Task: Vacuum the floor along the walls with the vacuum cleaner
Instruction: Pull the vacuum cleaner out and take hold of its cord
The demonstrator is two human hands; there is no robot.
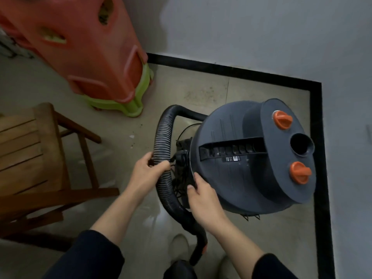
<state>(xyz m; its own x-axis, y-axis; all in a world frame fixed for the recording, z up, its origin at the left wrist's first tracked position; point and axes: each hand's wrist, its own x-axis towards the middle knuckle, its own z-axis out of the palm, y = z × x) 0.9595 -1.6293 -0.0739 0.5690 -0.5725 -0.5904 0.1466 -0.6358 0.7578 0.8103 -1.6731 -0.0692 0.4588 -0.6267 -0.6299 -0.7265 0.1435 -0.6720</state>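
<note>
I'm clasping the hose in my left grip — right grip at the cord, hold unclear — freeing it slowly.

Dark grey vacuum cleaner, orange knobs; red-orange stools, black baseboard.
</note>
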